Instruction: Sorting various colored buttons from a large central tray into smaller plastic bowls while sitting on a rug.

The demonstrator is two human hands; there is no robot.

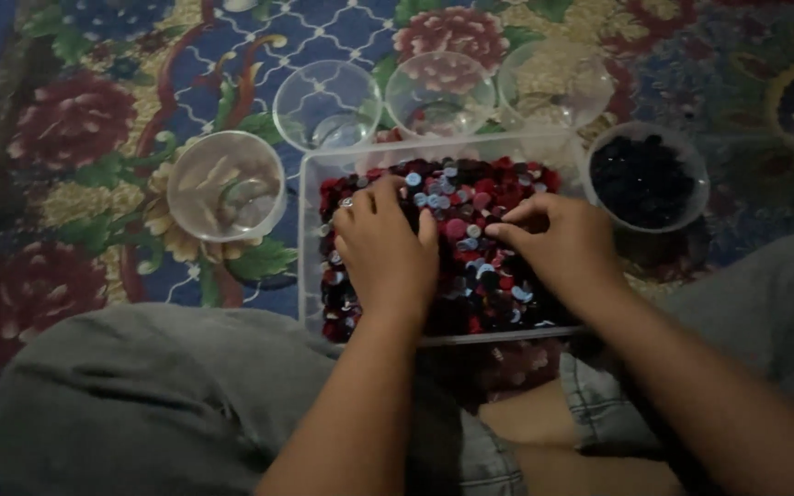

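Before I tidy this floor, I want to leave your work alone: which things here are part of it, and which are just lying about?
In use:
- left hand and right hand, both resting in the buttons
- clear tray holding the buttons
- cup of dark buttons
- four clear cups

Just there:
- flowered carpet

The scene is dim and low in contrast, with soft grain throughout. Weak light catches the rims of the clear plastic cups beyond the clear plastic tray, giving faint glare. Shadow deepens toward the frame corners and below the tray. Fine detail among the buttons is smeared.
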